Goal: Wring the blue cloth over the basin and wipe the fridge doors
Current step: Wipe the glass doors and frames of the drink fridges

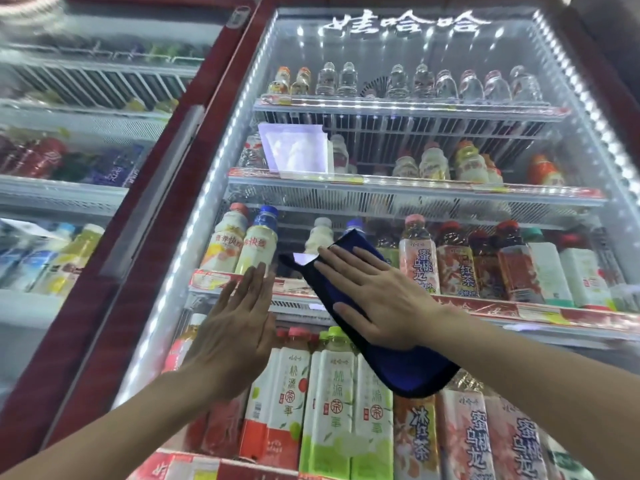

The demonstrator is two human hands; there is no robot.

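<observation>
Right hand (377, 299): flat, fingers straight and slightly spread, palm pressing the blue cloth (412, 368) against the glass of the fridge door (433, 150).

Left hand (239, 327): also flat, fingers straight and close together, holding nothing. It sits just left of the cloth with its palm towards the glass. Contact with the glass cannot be confirmed. The hands are apart and do not touch.

Cloth: folded, with a dark edging, lying slantwise. Its middle is hidden under the right palm. The small white patch (304, 258) at the cloth's upper-left corner may be a tag or glare; I cannot tell which.

Through the glass, behind the cloth, bottles stand on shelves.
- Below the cloth: green-and-white bottles (332, 403), their bases cut off by the picture edge.
- Just right of the cloth: pink-labelled bottle (419, 261).
- Left of and above the cloth: two cream bottles (242, 244).
- The cloth covers at least one bottle, leaving only its blue cap visible.

Above the cloth, a pale rectangular glare (294, 154) blots out part of a shelf. Far above it, the white lettering (401, 26) is flared.

Left of the cloth is a red frame (104, 323) with a long handle (156, 192). Beyond that is a second fridge door (69, 133), which is blurred, so its contents are hard to make out.
</observation>
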